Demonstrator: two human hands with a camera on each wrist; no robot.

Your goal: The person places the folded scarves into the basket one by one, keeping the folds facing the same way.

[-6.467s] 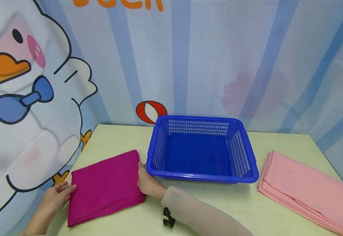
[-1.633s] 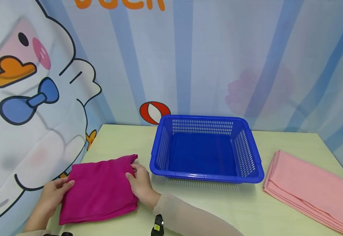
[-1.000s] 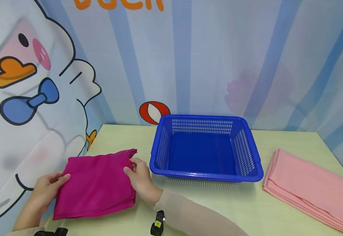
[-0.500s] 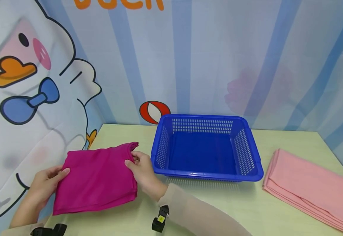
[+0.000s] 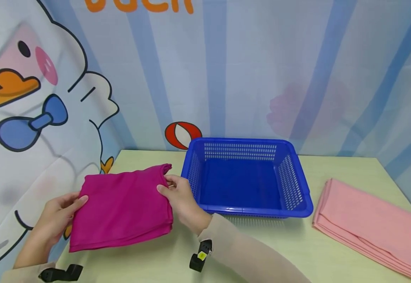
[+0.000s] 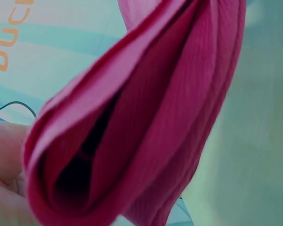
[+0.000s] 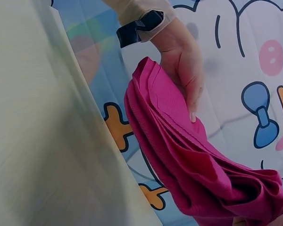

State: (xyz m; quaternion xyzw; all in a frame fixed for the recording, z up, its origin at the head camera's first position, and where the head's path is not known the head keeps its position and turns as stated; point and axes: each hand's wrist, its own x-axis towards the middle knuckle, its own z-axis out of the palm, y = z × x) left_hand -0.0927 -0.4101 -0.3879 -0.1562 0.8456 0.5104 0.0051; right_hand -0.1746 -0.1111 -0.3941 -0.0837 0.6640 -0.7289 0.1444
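Note:
A folded magenta cloth (image 5: pixel 120 208) is held up at a slight tilt over the left part of the table, its shadow below. My left hand (image 5: pixel 55 216) pinches its left edge, thumb on top. At the right edge my right hand (image 5: pixel 184 198) grips it, thumb on the front and fingers behind, close to the left side of a blue plastic basket (image 5: pixel 241 210). The left wrist view shows the cloth's loops of folded layers (image 6: pixel 146 113) close up. In the right wrist view the layers (image 7: pixel 170 146) sag between both hands.
The blue basket has slotted walls and a bare floor. A folded light pink cloth (image 5: pixel 371 228) lies on the pale table (image 5: pixel 149 159) at the right. Behind stands a blue striped backdrop (image 5: pixel 244 78) with a cartoon duck on the left.
The magenta cloth lay flat on the table; both hands took hold of its side edges and lifted it. It has since risen and shifted slightly right toward the basket.

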